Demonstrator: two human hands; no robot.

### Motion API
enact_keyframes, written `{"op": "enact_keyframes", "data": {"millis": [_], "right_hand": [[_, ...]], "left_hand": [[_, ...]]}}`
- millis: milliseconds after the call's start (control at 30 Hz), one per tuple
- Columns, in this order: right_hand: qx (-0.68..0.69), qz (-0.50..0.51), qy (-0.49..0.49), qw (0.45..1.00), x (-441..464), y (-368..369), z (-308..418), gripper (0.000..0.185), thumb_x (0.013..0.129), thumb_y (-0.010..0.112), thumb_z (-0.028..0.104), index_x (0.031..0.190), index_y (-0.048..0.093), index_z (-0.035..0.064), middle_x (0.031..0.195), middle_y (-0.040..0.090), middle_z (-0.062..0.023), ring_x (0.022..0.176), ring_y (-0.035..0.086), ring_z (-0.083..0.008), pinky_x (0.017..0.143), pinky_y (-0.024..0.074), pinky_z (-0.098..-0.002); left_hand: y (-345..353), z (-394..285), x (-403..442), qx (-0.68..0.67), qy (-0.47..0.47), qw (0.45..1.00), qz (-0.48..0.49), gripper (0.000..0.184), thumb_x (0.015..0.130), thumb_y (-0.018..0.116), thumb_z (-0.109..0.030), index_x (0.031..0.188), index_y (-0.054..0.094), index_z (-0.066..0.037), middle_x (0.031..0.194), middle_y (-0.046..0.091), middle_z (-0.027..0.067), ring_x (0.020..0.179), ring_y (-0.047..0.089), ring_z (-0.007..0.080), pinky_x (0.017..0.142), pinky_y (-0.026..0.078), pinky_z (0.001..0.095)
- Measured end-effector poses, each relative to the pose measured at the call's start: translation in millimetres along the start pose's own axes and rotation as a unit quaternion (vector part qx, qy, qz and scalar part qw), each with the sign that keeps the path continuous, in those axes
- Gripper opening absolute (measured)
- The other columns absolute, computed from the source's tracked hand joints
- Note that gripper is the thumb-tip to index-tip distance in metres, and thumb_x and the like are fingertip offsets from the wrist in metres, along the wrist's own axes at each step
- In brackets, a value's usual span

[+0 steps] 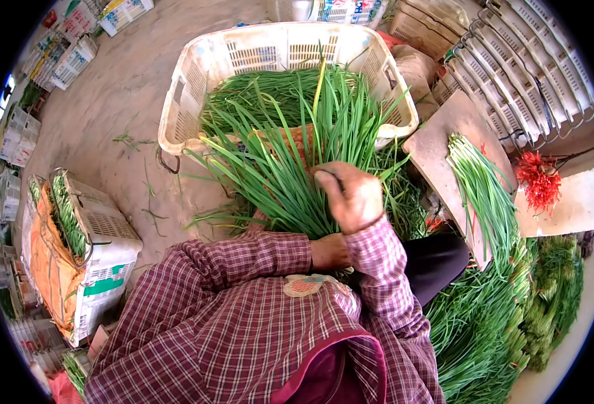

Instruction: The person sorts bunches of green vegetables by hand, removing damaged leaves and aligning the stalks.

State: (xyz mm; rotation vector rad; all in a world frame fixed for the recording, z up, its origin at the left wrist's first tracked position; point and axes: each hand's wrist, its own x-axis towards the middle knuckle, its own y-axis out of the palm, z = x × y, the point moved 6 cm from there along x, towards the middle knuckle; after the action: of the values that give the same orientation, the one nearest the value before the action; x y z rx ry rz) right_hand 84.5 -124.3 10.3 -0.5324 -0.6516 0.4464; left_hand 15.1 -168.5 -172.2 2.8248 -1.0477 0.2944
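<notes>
A loose bunch of long green leaves [276, 182] fans out in front of my body, its tips reaching over the near rim of a white plastic crate [169, 128]. My right hand [352, 197] is closed over the right side of the bunch, thumb and fingers pressed together; what they pinch is too small to name. Below it, my left hand [330, 252] lies by the lower end of the bunch, its fingers hidden behind my right wrist and the leaves. More green leaves [256, 87] lie inside the crate.
On a tilted board [431, 138] at the right rests a tied-looking bunch [482, 188], near red ties [538, 178]. Piled greens [479, 330] lie lower right. A crate with orange cloth [108, 262] stands left; stacked crates [512, 67] stand upper right.
</notes>
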Motion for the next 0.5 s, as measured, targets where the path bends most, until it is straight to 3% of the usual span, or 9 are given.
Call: {"op": "enact_keyframes", "data": {"millis": [67, 133, 167, 200, 367, 500], "right_hand": [[-0.059, 0.005, 0.052, 0.997, 0, 10, 6, 0.012, 0.084, 0.063, 0.012, 0.089, 0.067, 0.0014, 0.082, 0.068, -0.0177, 0.071, 0.068, -0.0308, 0.065, 0.0541, -0.0367], [-0.08, -0.004, 0.069, 0.994, -3, 15, -6, 0.013, 0.084, 0.064, 0.014, 0.089, 0.066, 0.0023, 0.082, 0.068, -0.0173, 0.071, 0.068, -0.0311, 0.065, 0.054, -0.0377], [-0.1, -0.014, 0.084, 0.991, -4, 15, -11, 0.014, 0.084, 0.064, 0.015, 0.09, 0.065, 0.0031, 0.081, 0.068, -0.0169, 0.071, 0.068, -0.0313, 0.065, 0.0538, -0.0387], [-0.097, 0.004, 0.127, 0.987, -5, 15, -15, 0.016, 0.083, 0.065, 0.017, 0.09, 0.063, 0.0034, 0.079, 0.068, -0.0164, 0.071, 0.068, -0.0316, 0.064, 0.0535, -0.0395], [-0.117, -0.001, 0.123, 0.985, -4, 18, -27, 0.019, 0.082, 0.067, 0.019, 0.09, 0.063, 0.0029, 0.077, 0.068, -0.0166, 0.069, 0.067, -0.0322, 0.064, 0.0536, -0.0397], [-0.088, -0.015, 0.116, 0.989, -1, 14, -23, 0.015, 0.083, 0.065, 0.016, 0.087, 0.064, 0.0015, 0.08, 0.068, -0.0171, 0.071, 0.068, -0.0322, 0.065, 0.0534, -0.0384]], "left_hand": [[-8, -5, -10, -0.142, -0.192, 0.97, -0.052, 0.02, 0.09, 0.054, -0.011, 0.109, 0.057, -0.005, 0.114, 0.057, 0.008, 0.106, 0.052, 0.0208, 0.096, 0.042, 0.0368], [-11, 3, -8, -0.111, -0.169, 0.976, -0.077, 0.03, 0.093, 0.053, -0.011, 0.123, 0.052, -0.005, 0.129, 0.052, 0.0109, 0.12, 0.046, 0.0246, 0.106, 0.036, 0.0393], [-11, 17, -4, -0.008, -0.048, 0.996, -0.076, 0.034, 0.094, 0.053, -0.013, 0.126, 0.05, -0.006, 0.133, 0.049, 0.0116, 0.123, 0.045, 0.0255, 0.108, 0.035, 0.0404], [-11, 44, -16, -0.009, -0.048, 0.996, -0.075, 0.034, 0.094, 0.053, -0.013, 0.126, 0.05, -0.006, 0.133, 0.049, 0.0116, 0.123, 0.045, 0.0255, 0.108, 0.035, 0.0404], [-17, -36, -10, 0.075, -0.243, 0.967, 0.003, 0.036, 0.095, 0.05, -0.019, 0.128, 0.048, -0.005, 0.137, 0.045, 0.0134, 0.128, 0.041, 0.0277, 0.111, 0.031, 0.0407], [-20, -55, -7, 0.094, -0.26, 0.961, 0.007, 0.037, 0.095, 0.048, -0.021, 0.128, 0.048, -0.005, 0.138, 0.045, 0.0142, 0.129, 0.04, 0.0288, 0.111, 0.03, 0.0404]]}}
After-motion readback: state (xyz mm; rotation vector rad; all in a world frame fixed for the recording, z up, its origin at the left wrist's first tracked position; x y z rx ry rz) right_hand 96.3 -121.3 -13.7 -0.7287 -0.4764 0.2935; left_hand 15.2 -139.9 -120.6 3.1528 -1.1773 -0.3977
